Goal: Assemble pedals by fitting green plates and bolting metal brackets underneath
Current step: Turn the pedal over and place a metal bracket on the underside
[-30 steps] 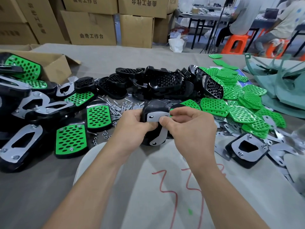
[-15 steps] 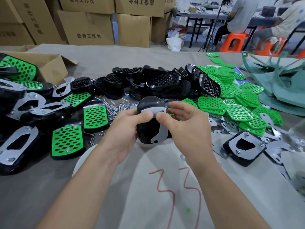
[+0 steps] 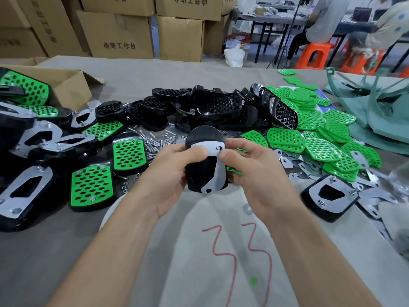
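Holding a black pedal (image 3: 203,134) just above the table (image 3: 66,251), centre of view, underside turned up, with a metal bracket (image 3: 218,169) laid across it. Wrapping the pedal's left edge with the left hand (image 3: 170,173), thumb pressed on the bracket's top bar. Cupping the right edge with the right hand (image 3: 259,173), fingers (image 3: 243,144) curled over the far side and thumb tip beside a bolt (image 3: 219,148) poking through the bracket's upper hole. Probably light and stiff, being moulded plastic. Glossy on the dome, so likely slick there. Better to grip by the side rims than by the rounded nose. Likely thin-edged on the bracket and free to pivot until bolted, so worth pinning flat with a thumb. Easy to fumble so small a bolt.
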Demonstrator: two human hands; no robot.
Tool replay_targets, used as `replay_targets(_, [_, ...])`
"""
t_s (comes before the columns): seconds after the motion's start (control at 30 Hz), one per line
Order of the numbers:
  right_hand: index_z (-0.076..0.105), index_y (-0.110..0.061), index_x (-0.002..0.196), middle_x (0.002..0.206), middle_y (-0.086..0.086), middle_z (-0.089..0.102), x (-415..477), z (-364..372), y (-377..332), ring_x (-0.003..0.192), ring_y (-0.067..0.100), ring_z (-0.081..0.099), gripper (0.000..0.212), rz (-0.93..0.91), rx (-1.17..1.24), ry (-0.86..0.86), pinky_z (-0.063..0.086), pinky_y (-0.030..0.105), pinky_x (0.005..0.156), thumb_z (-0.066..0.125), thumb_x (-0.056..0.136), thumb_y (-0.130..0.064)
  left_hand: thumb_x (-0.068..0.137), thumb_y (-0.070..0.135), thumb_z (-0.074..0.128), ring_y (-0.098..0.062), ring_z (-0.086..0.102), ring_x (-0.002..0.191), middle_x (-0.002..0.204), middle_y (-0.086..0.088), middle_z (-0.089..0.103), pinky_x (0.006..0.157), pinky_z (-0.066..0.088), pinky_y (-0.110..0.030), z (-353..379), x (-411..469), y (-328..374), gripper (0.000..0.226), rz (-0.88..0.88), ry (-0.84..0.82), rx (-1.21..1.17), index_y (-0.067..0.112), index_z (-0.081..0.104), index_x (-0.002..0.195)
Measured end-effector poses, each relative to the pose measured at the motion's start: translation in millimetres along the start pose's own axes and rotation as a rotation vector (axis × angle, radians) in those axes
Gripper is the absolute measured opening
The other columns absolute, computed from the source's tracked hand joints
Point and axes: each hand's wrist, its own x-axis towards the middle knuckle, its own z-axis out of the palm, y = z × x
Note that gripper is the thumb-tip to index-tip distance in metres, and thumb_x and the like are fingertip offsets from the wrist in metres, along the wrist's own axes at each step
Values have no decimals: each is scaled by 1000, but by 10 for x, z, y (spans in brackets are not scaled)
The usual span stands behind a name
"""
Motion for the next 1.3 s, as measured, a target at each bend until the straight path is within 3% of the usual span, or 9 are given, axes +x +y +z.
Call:
replay_targets(0.07, [74, -9, 101, 105, 19, 76, 5, 10, 15, 104, 42, 70, 12, -13, -12, 12, 57, 54, 90, 70, 91, -4, 97, 5, 54, -27, 72, 89, 108, -20, 75, 74, 59, -35, 5, 0, 7, 28, -4, -2, 1, -2, 69, 119])
replay_targets(0.2, [76, -22, 85, 95, 11, 78, 11, 16, 31, 87, 27, 71, 19, -58, -65, 34, 57, 48, 84, 72, 89, -4, 97, 6, 54, -25, 72, 91, 112, -19, 75, 75, 56, -35, -4, 2, -2, 28, 5, -34, 60, 3, 71, 119])
replay_targets(0.4, [73, -10, 95, 95, 16, 77, 21, 57, 66, 86, 27, 69, 12, -79, -84, 84, 54, 62, 91, 71, 83, -9, 98, 9, 55, -26, 73, 93, 109, -17, 76, 79, 56, -38, -9, 1, -31, 26, 34, -55, 110, 8, 74, 115])
replay_targets(0.5, [74, -8, 99, 95, 10, 78, 18, 48, 67, 93, 29, 73, 12, -69, -88, 95, 55, 61, 93, 66, 91, -1, 93, 21, 64, -28, 72, 96, 111, -17, 76, 82, 54, -41, -26, 18, -44, 26, 55, -76, 161, 11, 75, 114])
replay_targets(0.6, [75, -6, 103, 98, 9, 79, 12, 51, 65, 99, 32, 73, 15, -50, -85, 116, 56, 59, 93, 64, 93, -1, 86, 23, 69, -23, 73, 97, 110, -12, 77, 79, 58, -33, -44, 33, -51, 28, 73, -118, 209, 17, 77, 112])
replay_targets(0.83, [70, -2, 104, 97, 14, 78, 7, 54, 58, 98, 40, 71, 13, -21, -74, 111, 56, 64, 87, 60, 96, -1, 87, 32, 64, -28, 72, 108, 111, -5, 78, 98, 56, -47, -31, 66, -67, 32, 125, -22, 335, 21, 77, 114])
replay_targets(0.97, [71, -8, 105, 97, 17, 77, 45, 56, 93, 100, 43, 71, 12, -12, -104, 148, 55, 64, 90, 63, 96, -6, 93, 24, 69, -20, 75, 99, 101, 3, 80, 86, 59, -33, 14, 60, -105, 16, 167, 74, 368, 27, 80, 105])
replay_targets(1.13, [72, -11, 98, 89, 14, 78, 67, 71, 152, 92, 43, 72, 10, -64, -157, 188, 56, 65, 84, 64, 93, -7, 95, 25, 70, -11, 73, 82, 89, 10, 79, 71, 57, -21, 25, 68, -140, 14, 117, 151, 413, 32, 81, 100])
replay_targets(1.3, [72, -16, 93, 86, 12, 78, 97, 53, 171, 85, 36, 74, 9, -72, -153, 190, 56, 64, 86, 66, 88, -11, 91, 20, 74, -20, 72, 88, 101, -10, 77, 85, 58, -41, 36, 67, -118, 14, 127, 183, 378, 32, 82, 91])
